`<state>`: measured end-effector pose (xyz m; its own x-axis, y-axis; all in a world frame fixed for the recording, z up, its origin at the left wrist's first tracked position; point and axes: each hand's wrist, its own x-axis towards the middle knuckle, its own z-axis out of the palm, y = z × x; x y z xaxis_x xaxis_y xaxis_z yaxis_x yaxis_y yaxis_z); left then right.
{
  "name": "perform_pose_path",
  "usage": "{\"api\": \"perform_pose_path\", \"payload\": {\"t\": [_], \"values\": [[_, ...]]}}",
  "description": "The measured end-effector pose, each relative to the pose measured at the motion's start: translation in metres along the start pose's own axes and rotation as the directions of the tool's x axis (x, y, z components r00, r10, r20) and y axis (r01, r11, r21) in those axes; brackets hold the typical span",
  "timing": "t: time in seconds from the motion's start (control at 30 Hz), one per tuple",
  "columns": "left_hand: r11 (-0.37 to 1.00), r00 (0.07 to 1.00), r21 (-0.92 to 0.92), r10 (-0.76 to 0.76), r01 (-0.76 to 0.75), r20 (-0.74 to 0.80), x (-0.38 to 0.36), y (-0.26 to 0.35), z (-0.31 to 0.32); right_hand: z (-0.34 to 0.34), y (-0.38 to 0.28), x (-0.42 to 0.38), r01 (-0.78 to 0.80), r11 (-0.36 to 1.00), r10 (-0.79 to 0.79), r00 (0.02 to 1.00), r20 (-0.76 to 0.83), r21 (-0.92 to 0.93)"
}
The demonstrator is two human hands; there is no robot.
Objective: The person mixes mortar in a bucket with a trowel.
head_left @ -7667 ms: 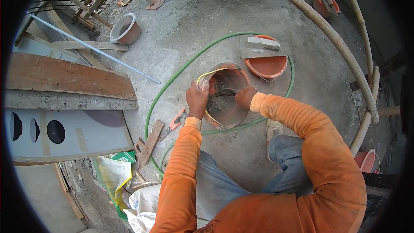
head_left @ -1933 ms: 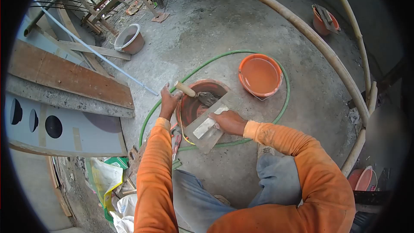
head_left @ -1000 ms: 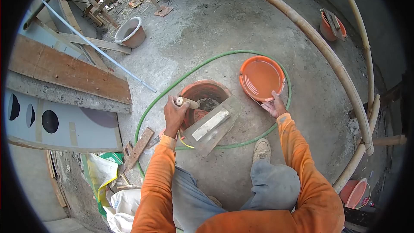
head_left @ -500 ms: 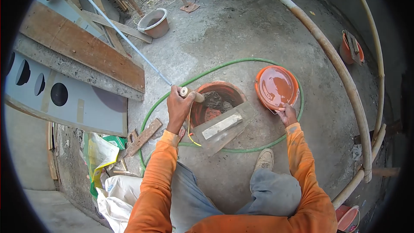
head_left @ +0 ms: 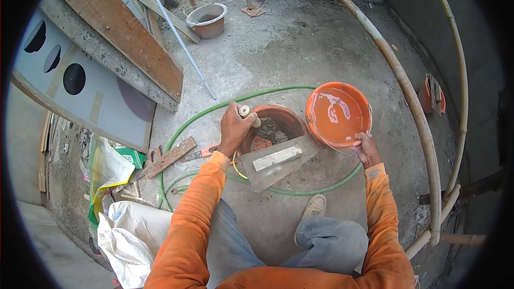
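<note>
My left hand [head_left: 234, 128] is closed around the pale round handle [head_left: 250, 115] of a tool at the left rim of an orange bucket [head_left: 292, 116]. What lies below the handle is hidden. Lumpy grey mortar [head_left: 276, 131] sits inside that bucket. A flat plastering float [head_left: 281, 166] with a pale grip rests against its near edge. My right hand [head_left: 368, 149] grips the near right rim of a second orange bucket [head_left: 350, 86], close beside the first. Liquid shows in it, with bright reflections on the surface.
A green hose [head_left: 214, 108] loops on the floor around the mortar bucket. A handsaw [head_left: 171, 156] and white sack [head_left: 126, 243] lie left. Planks [head_left: 118, 27] lean at upper left. Bamboo poles [head_left: 399, 56] curve along the right. A grey-rimmed tub [head_left: 209, 24] stands behind.
The liquid-filled bucket has moved left, closer to the mortar bucket, and looks larger and tilted differently. My left hand keeps its hold on the handle. The view has shifted slightly.
</note>
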<state>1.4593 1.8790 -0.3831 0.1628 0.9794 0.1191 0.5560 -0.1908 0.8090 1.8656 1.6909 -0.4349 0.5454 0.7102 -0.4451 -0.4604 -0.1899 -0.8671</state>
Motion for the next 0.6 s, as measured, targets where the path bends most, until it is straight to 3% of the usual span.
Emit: {"api": "perform_pose_path", "payload": {"t": [0.07,0.27,0.37,0.43,0.6], "values": [[1.0,1.0,-0.005,0.002,-0.002,-0.01,0.001,0.0,-0.001,0.023,-0.023,-0.013,0.06,0.998,-0.06,0.998,-0.003,-0.014],[1.0,0.999,-0.025,-0.018,0.017,-0.036,0.005,0.002,-0.001,0.062,-0.051,-0.013,0.086,0.975,-0.061,0.99,0.126,-0.205],[0.999,1.0,-0.045,-0.023,0.023,-0.003,0.007,0.003,-0.002,0.08,-0.059,-0.014,0.103,0.967,-0.069,0.987,0.148,-0.232],[0.998,0.998,-0.035,0.059,-0.06,-0.029,0.005,0.003,-0.002,0.085,-0.06,-0.008,0.095,0.955,-0.048,0.984,0.169,-0.28],[0.999,0.999,-0.019,0.042,-0.042,-0.031,-0.004,0.002,-0.003,0.104,-0.066,-0.014,0.11,0.934,-0.056,0.985,0.166,-0.34]]}}
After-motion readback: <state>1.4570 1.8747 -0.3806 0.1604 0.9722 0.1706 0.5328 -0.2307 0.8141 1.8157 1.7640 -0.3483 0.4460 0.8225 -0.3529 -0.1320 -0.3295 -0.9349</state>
